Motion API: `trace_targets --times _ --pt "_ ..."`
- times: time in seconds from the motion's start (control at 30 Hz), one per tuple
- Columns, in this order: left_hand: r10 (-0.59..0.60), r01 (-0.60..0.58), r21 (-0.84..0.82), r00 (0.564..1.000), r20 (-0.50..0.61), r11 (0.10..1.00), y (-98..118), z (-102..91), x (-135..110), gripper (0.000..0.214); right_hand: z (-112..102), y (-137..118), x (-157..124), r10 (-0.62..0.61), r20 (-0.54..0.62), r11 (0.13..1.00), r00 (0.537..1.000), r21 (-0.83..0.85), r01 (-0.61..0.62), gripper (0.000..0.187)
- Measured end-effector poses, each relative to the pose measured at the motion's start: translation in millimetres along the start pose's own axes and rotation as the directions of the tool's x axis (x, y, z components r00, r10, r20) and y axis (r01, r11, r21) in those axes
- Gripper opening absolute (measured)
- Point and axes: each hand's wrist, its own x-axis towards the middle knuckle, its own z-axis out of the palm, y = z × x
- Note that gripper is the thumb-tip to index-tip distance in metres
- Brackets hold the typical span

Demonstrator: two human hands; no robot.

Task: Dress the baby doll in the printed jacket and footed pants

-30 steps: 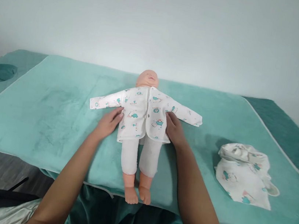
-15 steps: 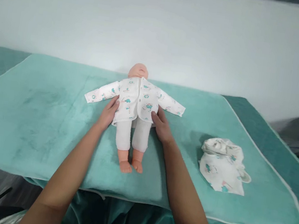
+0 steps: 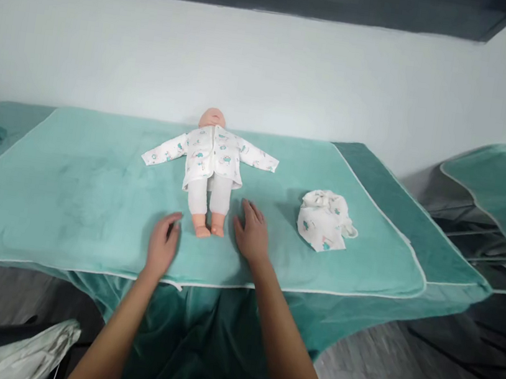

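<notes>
Left hand [image 3: 164, 243] and right hand [image 3: 252, 233] are both released, fingers loosely bent and grasping nothing; whether they touch the cloth below, I cannot tell. Beyond them stands a white wall [image 3: 269, 72], and beneath them spreads a bed [image 3: 393, 215] with a pale green sheet [image 3: 92, 192] over it. Just ahead of the hands, a doll [image 3: 212, 119] lies face up on that sheet, its head farthest off and its legs pointing back toward the gap between them. It looks light, with a smooth, firm head that may slip in the fingers, so a hold on both sides of the chest, under the arms, should lift it most evenly. Its white printed jacket [image 3: 200, 154] lies ahead of both hands, sleeves spread to either side, no doll hands showing at the cuffs; the fabric looks soft and thin, better taken by the hem than tugged by a sleeve. To the right of the right hand, and a little farther ahead, a crumpled bundle [image 3: 324, 221] of similar printed cloth sits well apart from the doll, probably light and easy to pinch anywhere, though its folds may come loose. White trousers [image 3: 198, 194] cover the legs, ahead of the gap between the hands. Smallest are the bare feet [image 3: 218, 227], between the two hands and touching neither, firm-looking and likely a poor place to hold.
</notes>
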Motion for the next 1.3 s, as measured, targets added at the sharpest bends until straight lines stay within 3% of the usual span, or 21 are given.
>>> trace_targets --times 0.07,0.13,0.2,0.27,0.33,0.4,0.47,0.57,0.63,0.67,0.8,0.83,0.97,1.03,1.2,1.3 --pt "0.043 -0.043 -0.001 0.999 -0.004 0.999 -0.4 -12.9 -71.6 0.025 -2.2 -6.0 -55.8 -0.009 -0.049 0.999 0.999 -0.036 0.007 0.056" --pt "0.044 -0.041 -0.022 0.984 0.170 0.999 5.9 -25.6 -142.8 0.023 -1.9 -11.1 -118.0 -0.005 -0.114 1.000 0.993 -0.031 0.001 0.064" --pt "0.050 -0.002 -0.100 0.877 0.478 0.995 20.7 -35.9 -203.0 0.030 -2.1 -14.4 -176.7 -0.056 -0.102 0.998 0.993 0.002 0.057 0.071" --pt "0.050 0.077 -0.151 0.718 0.695 0.986 41.0 -41.2 -245.4 0.031 -5.2 -15.3 -220.5 -0.075 0.058 0.996 0.995 0.053 0.072 0.070" --pt "0.091 0.121 -0.182 0.532 0.842 0.976 60.7 -40.2 -269.0 0.042 -10.8 -14.0 -244.4 -0.046 0.141 0.994 0.989 0.108 0.031 0.063" --pt "0.124 0.108 -0.179 0.390 0.912 0.978 74.3 -33.7 -277.4 0.054 -16.3 -11.1 -253.0 0.007 0.169 0.993 0.986 0.115 -0.026 0.054" --pt "0.121 0.071 -0.150 0.310 0.943 0.986 81.1 -25.2 -276.0 0.053 -20.2 -6.4 -255.6 0.063 0.188 0.996 0.980 0.057 -0.075 0.046" --pt "0.119 0.048 -0.133 0.231 0.966 0.990 86.4 -15.3 -266.0 0.052 -24.9 4.4 -264.5 0.136 0.206 0.991 0.969 -0.026 -0.133 0.046" --pt "0.126 0.086 -0.147 0.218 0.968 0.985 91.1 -10.0 -258.7 0.050 -28.3 14.3 -276.7 0.182 0.192 0.983 0.964 -0.003 -0.185 0.050" --pt "0.125 0.120 -0.156 0.231 0.965 0.980 93.6 -6.5 -255.5 0.048 -29.8 19.6 -284.1 0.221 0.175 0.973 0.959 0.021 -0.229 0.054" --pt "0.033 0.220 -0.131 0.401 0.916 0.967 95.3 21.0 -246.8 0.034 -29.1 36.0 -312.1 0.462 0.171 0.872 0.870 0.095 -0.481 0.074" --pt "-0.020 0.262 -0.098 0.414 0.910 0.960 92.5 30.9 -245.8 0.032 -27.2 37.7 -316.4 0.491 0.195 0.852 0.849 0.096 -0.514 0.076" --pt "-0.148 0.364 0.020 0.327 0.933 0.931 73.7 67.0 -245.5 0.034 -20.9 36.4 -317.5 0.478 0.253 0.861 0.841 0.053 -0.505 0.081" --pt "-0.144 0.367 0.009 0.341 0.929 0.930 64.3 76.9 -246.7 0.029 -20.8 33.3 -311.6 0.477 0.269 0.865 0.837 0.023 -0.501 0.080" --pt "-0.160 0.512 -0.056 0.368 0.916 0.857 48.2 86.1 -248.8 0.026 -22.5 26.6 -300.4 0.516 0.263 0.848 0.815 -0.021 -0.530 0.074" --pt "-0.177 0.559 -0.062 0.363 0.915 0.827 44.5 90.9 -248.1 0.025 -21.8 28.4 -299.5 0.532 0.261 0.835 0.805 -0.003 -0.550 0.070"
